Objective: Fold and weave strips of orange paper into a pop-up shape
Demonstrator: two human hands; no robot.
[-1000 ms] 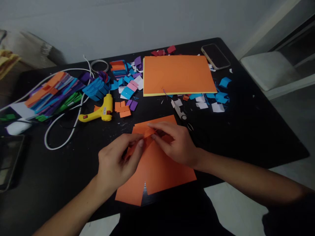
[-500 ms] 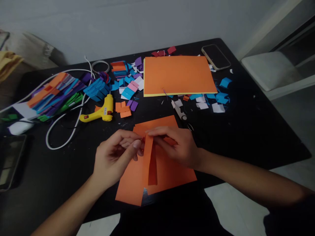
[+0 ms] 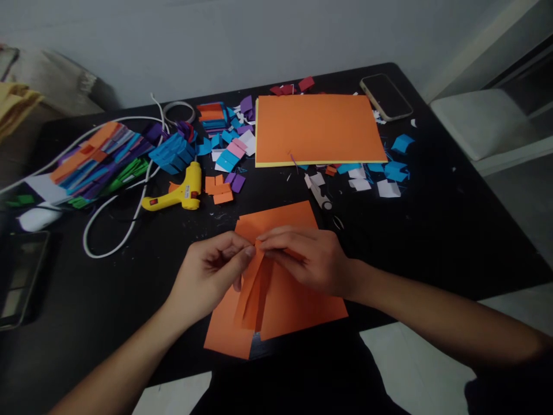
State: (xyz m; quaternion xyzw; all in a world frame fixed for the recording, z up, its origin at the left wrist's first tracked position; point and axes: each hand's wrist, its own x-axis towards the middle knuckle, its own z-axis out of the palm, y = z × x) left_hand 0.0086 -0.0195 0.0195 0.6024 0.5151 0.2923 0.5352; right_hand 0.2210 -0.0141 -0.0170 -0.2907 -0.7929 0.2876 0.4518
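A folded orange paper strip (image 3: 254,294) stands up from the table's near middle, its top end between my two hands. My left hand (image 3: 216,271) pinches the strip's top from the left with thumb and forefinger. From the right, my right hand (image 3: 306,256) holds the same end between its thumb and fingers. Beneath them lie flat orange paper sheets (image 3: 306,311), partly covered by my hands.
Behind my hands are scissors (image 3: 320,195), a yellow glue gun (image 3: 177,196) and a stack of large orange sheets (image 3: 319,129). Folded coloured strips (image 3: 99,158) and a white cable (image 3: 88,233) lie left. A phone (image 3: 386,97) rests at the back right.
My left fingers have closed onto the strip's top. The strip's lower end has swung left and its layers have spread. The view has shifted slightly.
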